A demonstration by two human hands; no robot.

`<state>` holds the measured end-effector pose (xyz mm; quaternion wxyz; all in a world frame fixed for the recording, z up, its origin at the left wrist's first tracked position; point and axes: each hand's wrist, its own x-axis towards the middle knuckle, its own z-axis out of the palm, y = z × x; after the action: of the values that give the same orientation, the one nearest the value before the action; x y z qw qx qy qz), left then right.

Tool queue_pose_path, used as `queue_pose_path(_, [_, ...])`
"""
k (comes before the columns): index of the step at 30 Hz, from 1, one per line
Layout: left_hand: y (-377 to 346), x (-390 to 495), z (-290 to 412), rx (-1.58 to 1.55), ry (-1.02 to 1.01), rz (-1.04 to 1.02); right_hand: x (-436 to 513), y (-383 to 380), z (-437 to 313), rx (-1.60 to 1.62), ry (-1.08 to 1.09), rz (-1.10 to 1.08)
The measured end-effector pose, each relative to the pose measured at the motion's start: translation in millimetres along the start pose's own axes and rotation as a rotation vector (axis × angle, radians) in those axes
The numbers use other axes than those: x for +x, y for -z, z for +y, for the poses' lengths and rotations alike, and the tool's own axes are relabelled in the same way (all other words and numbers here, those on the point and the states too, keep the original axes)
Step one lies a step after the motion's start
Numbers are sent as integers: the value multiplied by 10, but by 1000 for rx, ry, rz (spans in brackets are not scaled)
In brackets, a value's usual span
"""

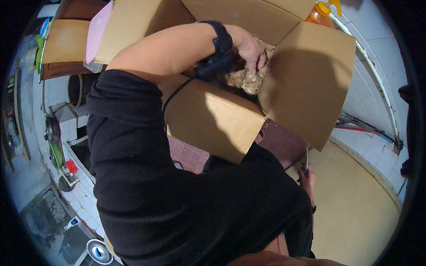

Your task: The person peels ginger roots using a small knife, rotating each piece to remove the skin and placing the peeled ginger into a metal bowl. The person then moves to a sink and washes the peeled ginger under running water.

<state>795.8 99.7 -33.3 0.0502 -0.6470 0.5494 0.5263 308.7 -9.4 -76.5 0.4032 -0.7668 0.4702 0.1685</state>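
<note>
My left hand, with a black strap or watch at its wrist, reaches down into a large open cardboard box. Its fingertips touch knobbly pale-brown lumps that look like ginger root; the thumb is hidden, so the grip is unclear. A dark object hangs under that wrist, with a black cable running from it. Low at the right, outside the box, my right hand is closed round a thin, pale, curved handle or rod, whose far end I cannot make out. The box flaps are folded outward.
An orange spray bottle stands beyond the box's far right corner. A white bent rail runs along the tiled wall at right. Wooden furniture and a pink sheet are at upper left. At lower left are a tiled counter and a round metal lid.
</note>
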Motion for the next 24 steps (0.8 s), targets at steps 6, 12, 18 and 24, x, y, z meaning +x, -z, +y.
queue_pose_path(6, [-248,164,262,411,-75,-12,-44,-18,23,67,-42,12])
queue_pose_path(12, [-13,88,113,436,-109,137,-1,-23,73,28,-1,14])
queue_pose_path(18, [152,-304,-119,457,143,637,82,-17,152,71,-29,14])
queue_pose_path(24, [-269,-227,34,464,-62,213,91,21,47,52,-38,2])
